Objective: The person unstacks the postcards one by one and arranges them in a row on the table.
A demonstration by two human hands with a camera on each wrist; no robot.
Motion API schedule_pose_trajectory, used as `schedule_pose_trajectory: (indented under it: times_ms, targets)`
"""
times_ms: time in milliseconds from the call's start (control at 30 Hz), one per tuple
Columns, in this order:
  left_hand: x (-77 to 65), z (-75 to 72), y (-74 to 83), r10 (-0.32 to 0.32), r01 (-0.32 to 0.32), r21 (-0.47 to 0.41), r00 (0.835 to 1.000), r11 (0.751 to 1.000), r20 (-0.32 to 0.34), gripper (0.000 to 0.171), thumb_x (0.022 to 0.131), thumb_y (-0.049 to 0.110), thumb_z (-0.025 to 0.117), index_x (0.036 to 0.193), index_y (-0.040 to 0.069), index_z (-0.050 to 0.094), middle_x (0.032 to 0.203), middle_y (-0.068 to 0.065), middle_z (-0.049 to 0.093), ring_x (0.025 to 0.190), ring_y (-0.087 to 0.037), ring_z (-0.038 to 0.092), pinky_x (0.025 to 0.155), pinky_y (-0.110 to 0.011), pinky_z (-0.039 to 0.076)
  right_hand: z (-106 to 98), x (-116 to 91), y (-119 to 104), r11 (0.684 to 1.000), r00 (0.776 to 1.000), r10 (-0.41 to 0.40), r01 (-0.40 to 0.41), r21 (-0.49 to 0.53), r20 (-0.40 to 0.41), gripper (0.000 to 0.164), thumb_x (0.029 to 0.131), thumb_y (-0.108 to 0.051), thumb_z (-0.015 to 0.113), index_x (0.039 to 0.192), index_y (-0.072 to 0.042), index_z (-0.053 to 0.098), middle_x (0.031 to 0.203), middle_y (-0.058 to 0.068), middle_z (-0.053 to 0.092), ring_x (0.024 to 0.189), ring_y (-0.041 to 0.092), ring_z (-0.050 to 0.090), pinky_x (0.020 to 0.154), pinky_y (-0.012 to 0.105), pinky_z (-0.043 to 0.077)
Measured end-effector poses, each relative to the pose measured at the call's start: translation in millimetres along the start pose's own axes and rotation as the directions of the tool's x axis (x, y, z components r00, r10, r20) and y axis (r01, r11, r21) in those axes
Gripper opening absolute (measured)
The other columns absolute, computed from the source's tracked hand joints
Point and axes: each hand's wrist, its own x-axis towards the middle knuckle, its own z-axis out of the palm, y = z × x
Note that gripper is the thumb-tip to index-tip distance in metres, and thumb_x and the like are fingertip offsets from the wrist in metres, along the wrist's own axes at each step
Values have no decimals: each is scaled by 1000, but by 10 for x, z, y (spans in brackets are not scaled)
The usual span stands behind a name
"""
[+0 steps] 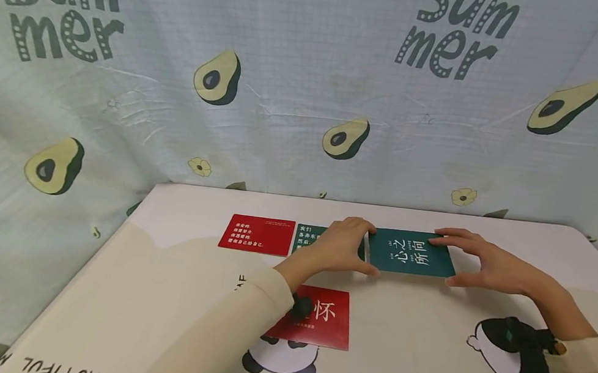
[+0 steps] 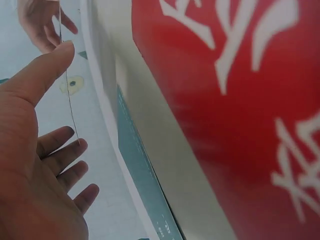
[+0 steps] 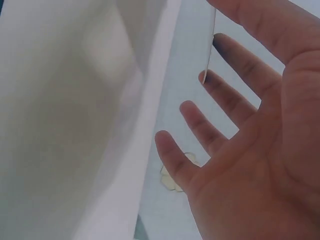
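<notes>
A dark green card (image 1: 407, 254) with white characters is held between both hands above the far part of the table. My left hand (image 1: 335, 247) grips its left end between thumb and fingers; my right hand (image 1: 500, 268) grips its right end the same way. Both wrist views show the card edge-on, as a thin line. Another green card (image 1: 305, 231), partly hidden behind my left hand, lies beside a red card (image 1: 257, 235) with white writing. Closer to me lies a second red card (image 1: 330, 319) with large white characters, partly covered by my left forearm.
The table (image 1: 394, 370) wears a pale cover printed with pandas and lettering. Behind it hangs a light curtain (image 1: 287, 99) with avocado prints and words. The table's far edge runs just beyond the cards.
</notes>
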Motion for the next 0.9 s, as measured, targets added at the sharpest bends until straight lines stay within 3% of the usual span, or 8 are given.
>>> schedule_pose_trajectory:
  times_ms: [467, 900]
  targets:
    - [204, 136, 4, -90, 83, 63, 989, 995, 115, 77, 77, 53, 71, 141, 18, 45, 142, 3, 46, 133, -14, 34, 110, -33, 26, 123, 62, 163, 996, 995, 92, -93, 16, 40, 65, 75, -34, 80, 133, -19, 55, 147, 16, 33, 132, 46, 19, 94, 77, 18]
    - [207, 147, -33, -104, 91, 112, 988, 990, 117, 79, 77, 58, 69, 143, 22, 43, 144, 5, 44, 133, -14, 33, 111, -39, 25, 144, 106, 210, 994, 992, 106, -106, 0, 66, 67, 76, -36, 79, 135, -16, 54, 146, 17, 35, 129, 47, 18, 92, 75, 21]
